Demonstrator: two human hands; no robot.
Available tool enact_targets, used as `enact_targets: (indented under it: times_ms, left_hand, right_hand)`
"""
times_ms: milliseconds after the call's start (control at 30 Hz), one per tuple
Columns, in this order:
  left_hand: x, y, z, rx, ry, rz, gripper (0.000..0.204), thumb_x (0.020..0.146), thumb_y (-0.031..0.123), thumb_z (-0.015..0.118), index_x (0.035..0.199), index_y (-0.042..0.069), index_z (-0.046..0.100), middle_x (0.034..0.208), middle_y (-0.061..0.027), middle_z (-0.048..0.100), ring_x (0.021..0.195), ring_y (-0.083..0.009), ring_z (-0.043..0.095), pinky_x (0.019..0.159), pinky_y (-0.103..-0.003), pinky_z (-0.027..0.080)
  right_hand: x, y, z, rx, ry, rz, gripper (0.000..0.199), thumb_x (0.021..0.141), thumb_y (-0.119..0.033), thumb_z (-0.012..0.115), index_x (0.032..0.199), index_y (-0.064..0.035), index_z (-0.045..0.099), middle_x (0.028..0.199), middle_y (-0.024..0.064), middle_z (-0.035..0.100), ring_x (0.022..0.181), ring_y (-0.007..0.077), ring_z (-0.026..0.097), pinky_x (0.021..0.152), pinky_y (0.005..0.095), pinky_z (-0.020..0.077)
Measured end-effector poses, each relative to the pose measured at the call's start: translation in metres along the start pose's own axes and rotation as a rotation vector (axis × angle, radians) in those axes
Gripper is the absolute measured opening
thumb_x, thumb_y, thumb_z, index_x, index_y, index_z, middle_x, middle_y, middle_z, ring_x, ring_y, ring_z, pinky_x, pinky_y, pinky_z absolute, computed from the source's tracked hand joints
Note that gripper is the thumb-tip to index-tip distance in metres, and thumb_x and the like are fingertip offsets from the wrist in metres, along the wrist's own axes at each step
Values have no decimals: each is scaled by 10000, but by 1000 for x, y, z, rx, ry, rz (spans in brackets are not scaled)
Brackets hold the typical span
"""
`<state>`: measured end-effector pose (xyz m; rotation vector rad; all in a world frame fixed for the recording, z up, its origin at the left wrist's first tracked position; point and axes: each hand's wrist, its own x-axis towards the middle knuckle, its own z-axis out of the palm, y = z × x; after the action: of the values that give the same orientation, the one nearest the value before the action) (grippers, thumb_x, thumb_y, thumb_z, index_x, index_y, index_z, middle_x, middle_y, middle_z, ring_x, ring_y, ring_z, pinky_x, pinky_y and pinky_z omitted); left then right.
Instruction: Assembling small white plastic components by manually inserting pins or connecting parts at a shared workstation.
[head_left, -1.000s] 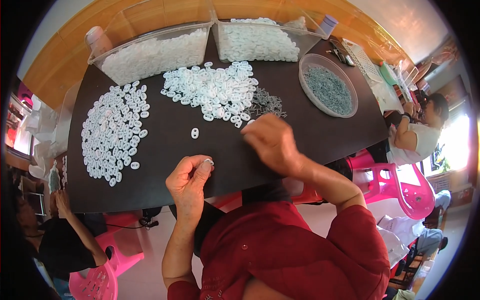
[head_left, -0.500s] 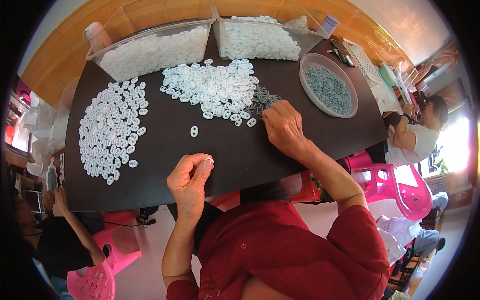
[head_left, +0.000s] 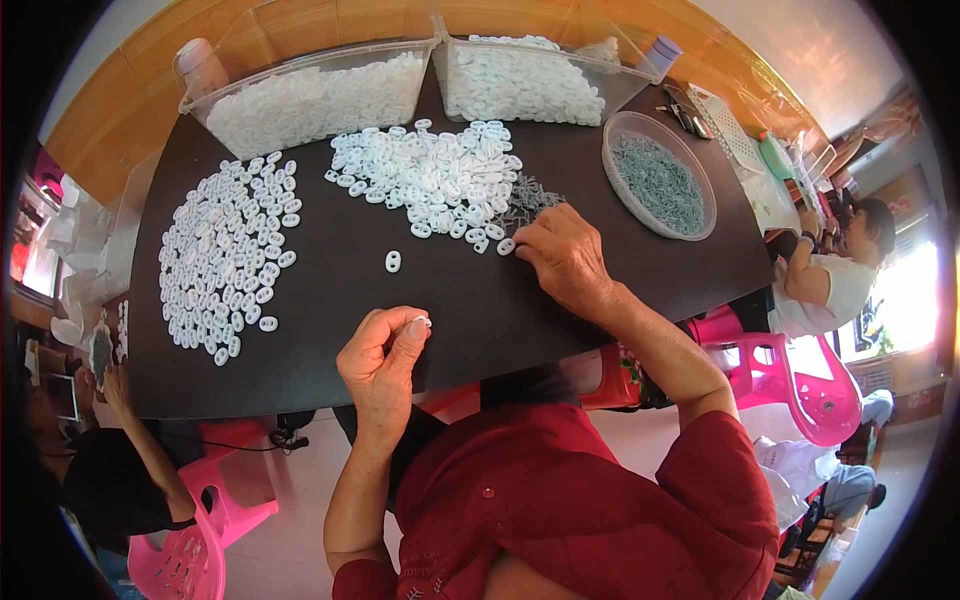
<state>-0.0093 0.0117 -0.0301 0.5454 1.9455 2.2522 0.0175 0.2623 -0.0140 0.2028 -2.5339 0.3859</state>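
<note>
Left hand: thumb and forefinger pinched a small white piece above the near side of the table. Right hand: fingers were narrow, at the near edge of the grey pins; could not tell whether one was held. Heaped white pieces lay just left.

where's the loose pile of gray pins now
In the head view, the gray pile lies just right of the central white heap, by the right hand.

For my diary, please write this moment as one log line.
left hand: pinching white piece | right hand: by grey pile | lone white link: on dark table
</note>
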Motion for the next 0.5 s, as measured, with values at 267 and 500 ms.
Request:
enact_targets:
  times_ms: [267, 500]
  left_hand:
    - [-1, -1, 0, 2, -2, 1, 89, 865, 52, 642, 903, -28, 648, 765, -15, 588, 657, -59, 498, 599, -183, 401]
    - [-1, -1, -1, 3, 8, 19, 99, 867, 66, 648, 901, -27, 648, 763, -14, 587, 654, -59, 493, 602, -184, 399]
  right_hand:
    - [4, -3, 2, 21, 26, -12, 163, 678, -5, 700, 823, -73, 670, 736, 70, 560, 748, 264, 557, 632, 371, 453]
    - [-3, 4, -10, 121, -40, 62, 134, 694, -36, 707, 821, -48, 667, 749, 77, 574, 751, 269, 562, 659, 361, 456]
